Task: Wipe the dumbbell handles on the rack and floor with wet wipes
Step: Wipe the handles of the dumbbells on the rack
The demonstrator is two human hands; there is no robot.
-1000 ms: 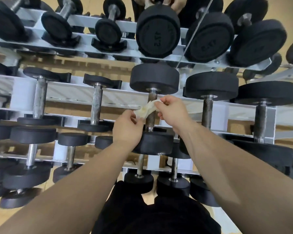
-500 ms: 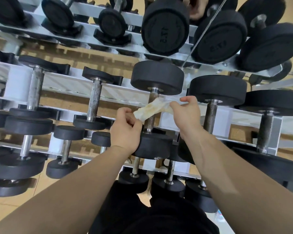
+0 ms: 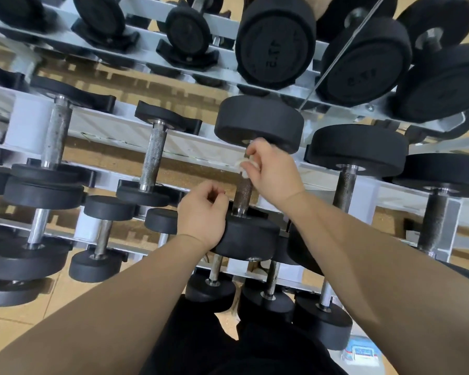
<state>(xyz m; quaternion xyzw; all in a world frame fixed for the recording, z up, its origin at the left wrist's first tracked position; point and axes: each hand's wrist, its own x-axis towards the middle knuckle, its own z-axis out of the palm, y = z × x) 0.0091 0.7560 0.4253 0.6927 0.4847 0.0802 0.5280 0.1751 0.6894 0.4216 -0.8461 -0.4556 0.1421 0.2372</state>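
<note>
A black dumbbell lies on the middle shelf of the white rack (image 3: 114,136), its knurled metal handle (image 3: 243,194) running between two round heads. My right hand (image 3: 271,171) grips the top of that handle with a crumpled white wet wipe (image 3: 244,165) bunched under its fingers. My left hand (image 3: 203,212) rests against the near head (image 3: 248,236) of the same dumbbell, fingers loosely curled, holding nothing that I can see. The far head (image 3: 257,123) sits just above my right hand.
More dumbbells fill the rack left, right, above and below, with bare handles at left (image 3: 153,158) and right (image 3: 345,185). A blue and white pack (image 3: 362,353) lies on the tan floor at bottom right. My dark trousers fill the bottom centre.
The wipe was stretched between both hands around the handle. Now my left hand has let go and dropped to the near head, and my right hand has bunched the wipe onto the handle's top.
</note>
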